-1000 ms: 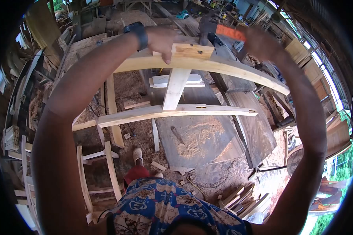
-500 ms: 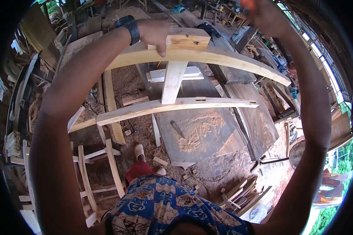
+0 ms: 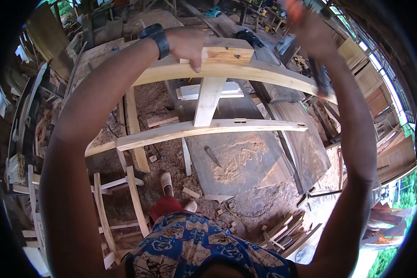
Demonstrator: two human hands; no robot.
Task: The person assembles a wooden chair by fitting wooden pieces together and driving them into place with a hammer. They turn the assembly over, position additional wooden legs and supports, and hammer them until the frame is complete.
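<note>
My left hand [image 3: 186, 45], below a black wristwatch [image 3: 155, 37], is closed over the left end of a wooden block [image 3: 228, 52]. Its thumb reaches down the front of a curved upper rail [image 3: 250, 70], on which the block sits. A short upright slat [image 3: 209, 102] joins this rail to a curved lower rail [image 3: 208, 128], whose right part has narrow slots. Raised at the upper right, my right hand [image 3: 314, 39] is closed around what looks like a hammer [image 3: 318, 76], with an orange handle end and a dark, blurred lower part near the upper rail's right end.
Beneath the frame lies a broad dark board [image 3: 227, 178] with sawdust [image 3: 238, 160] on it. Pale planks [image 3: 211, 90] lie behind the slat. Wooden frame parts [image 3: 104, 213] stand at lower left, and offcuts [image 3: 282, 234] are piled at lower right.
My right hand has come down and slightly left, bringing the tool's dark part near the upper rail's right end. My left hand keeps its hold; the view has shifted slightly.
</note>
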